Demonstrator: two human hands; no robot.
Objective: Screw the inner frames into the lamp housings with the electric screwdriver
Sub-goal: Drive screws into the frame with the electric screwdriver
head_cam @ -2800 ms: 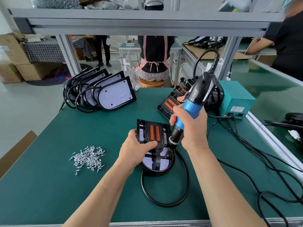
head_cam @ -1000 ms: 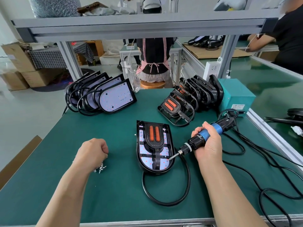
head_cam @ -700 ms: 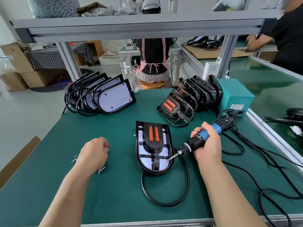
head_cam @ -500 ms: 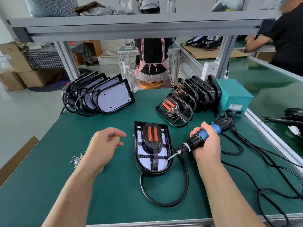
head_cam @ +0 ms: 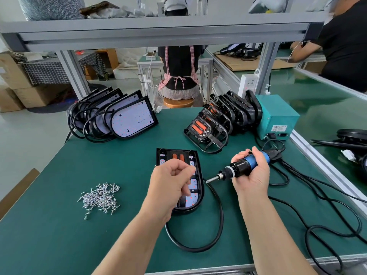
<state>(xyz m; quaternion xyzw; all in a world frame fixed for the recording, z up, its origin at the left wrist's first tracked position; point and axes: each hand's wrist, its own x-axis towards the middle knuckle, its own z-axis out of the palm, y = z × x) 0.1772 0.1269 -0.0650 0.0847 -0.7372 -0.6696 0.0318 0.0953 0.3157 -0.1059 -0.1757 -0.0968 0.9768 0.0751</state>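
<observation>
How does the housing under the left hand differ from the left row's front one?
The centre housing lies flat; the left row's front housing leans on its neighbours. The centre housing carries a black inner frame with orange strips; the other shows a bare white board. Both are black-rimmed.

The left hand (head_cam: 171,181) hovers over the black, round-ended plastic lamp housing (head_cam: 177,153), fingers curled and thumb against fingertips, perhaps pinching a screw too small to make out. Just right of it, the right hand (head_cam: 252,176) grips the blue-and-black electric screwdriver (head_cam: 241,167), whose bit tip is just beside the housing's rim. Well left of the left hand, a heap of small silver screws (head_cam: 100,197) lies on the green bench mat (head_cam: 59,235).
</observation>
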